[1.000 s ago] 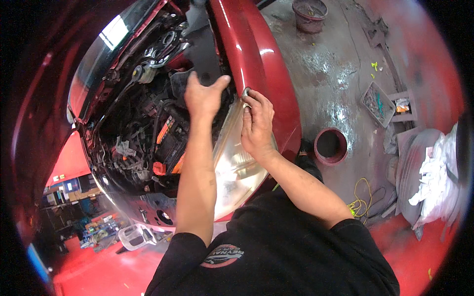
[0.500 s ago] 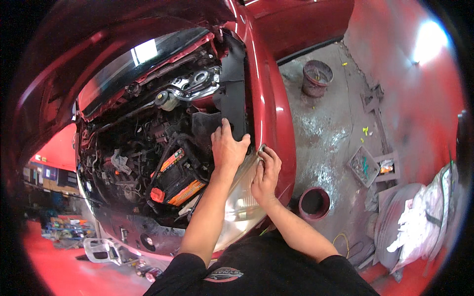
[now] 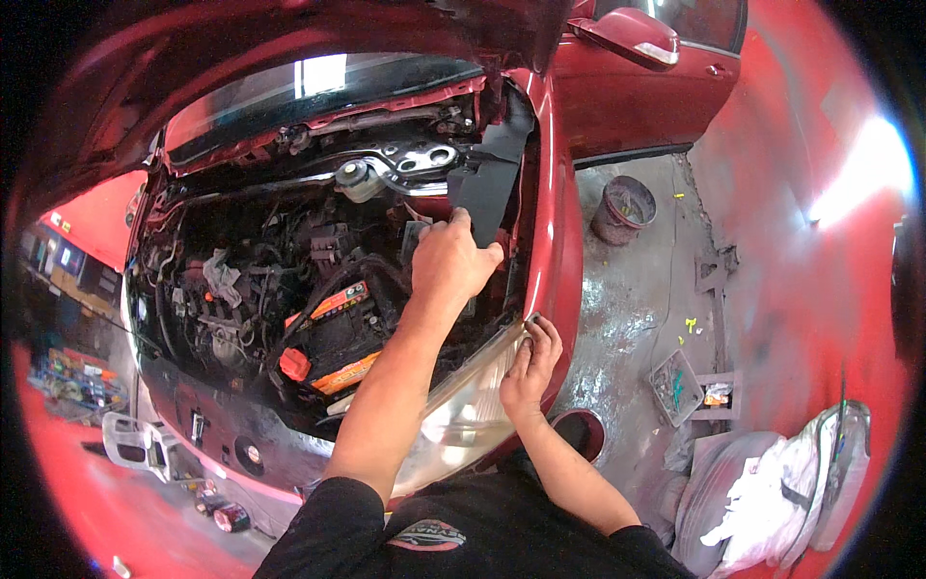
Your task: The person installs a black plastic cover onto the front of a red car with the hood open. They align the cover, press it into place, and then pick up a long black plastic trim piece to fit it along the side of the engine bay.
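Note:
My left hand reaches over the engine bay. Its fingers are closed at the near end of a black plastic panel that runs along the inner side of the red fender. The thumb points right, and the fingertips' far side is hidden. My right hand is at the corner where the fender meets the cloudy headlight. Its fingers are curled, with the tips pressed together at the edge; whatever they hold there is too small to make out.
A battery with a red terminal cover sits below my left forearm. The raised hood hangs overhead. On the floor at right are a bucket, a second round container, a grey tray and a wrapped tire.
My head view has shifted, bringing the door mirror into sight. My left hand has moved from lying on the panel to its near end, which looks tilted up. My right hand stays at the fender corner.

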Motion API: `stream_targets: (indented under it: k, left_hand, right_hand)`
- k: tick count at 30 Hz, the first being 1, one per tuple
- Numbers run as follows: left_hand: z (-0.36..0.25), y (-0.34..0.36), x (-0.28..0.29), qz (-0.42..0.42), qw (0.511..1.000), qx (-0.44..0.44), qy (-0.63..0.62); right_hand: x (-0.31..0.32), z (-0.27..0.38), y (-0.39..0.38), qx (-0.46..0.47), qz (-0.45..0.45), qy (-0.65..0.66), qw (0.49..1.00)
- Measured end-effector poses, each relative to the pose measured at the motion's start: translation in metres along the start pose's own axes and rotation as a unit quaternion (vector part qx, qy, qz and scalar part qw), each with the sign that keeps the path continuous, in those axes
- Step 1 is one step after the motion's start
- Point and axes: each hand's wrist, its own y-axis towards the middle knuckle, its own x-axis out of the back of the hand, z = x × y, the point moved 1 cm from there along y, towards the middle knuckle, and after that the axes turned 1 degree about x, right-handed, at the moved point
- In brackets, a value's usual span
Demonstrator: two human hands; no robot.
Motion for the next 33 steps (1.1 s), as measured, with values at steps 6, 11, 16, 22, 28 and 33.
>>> stream_targets:
  k: [6,11,16,22,28,33]
  left_hand:
    - [0.006,0.005,0.01,-0.007,0.994,0.039,-0.1]
    - [0.006,-0.017,-0.068,-0.072,0.997,-0.003,-0.022]
    - [0.015,-0.019,-0.133,-0.096,0.994,-0.03,-0.031]
    - [0.024,-0.026,-0.126,-0.093,0.984,-0.06,-0.139]
    - [0.039,-0.027,-0.127,-0.071,0.983,0.044,-0.166]
    - [0.044,-0.031,-0.128,-0.055,0.989,0.045,-0.131]
  right_hand:
    - [-0.001,-0.003,-0.002,0.014,0.005,-0.016,1.0]
    - [-0.002,-0.005,-0.003,-0.019,0.012,0.028,0.999]
    - [-0.001,-0.005,-0.003,0.017,0.012,0.003,1.0]
    - [-0.003,-0.007,-0.003,0.016,0.017,-0.003,1.0]
    - [-0.005,-0.007,-0.003,0.01,0.009,-0.017,1.0]
    - [-0.005,-0.006,-0.003,0.022,0.018,-0.018,0.999]
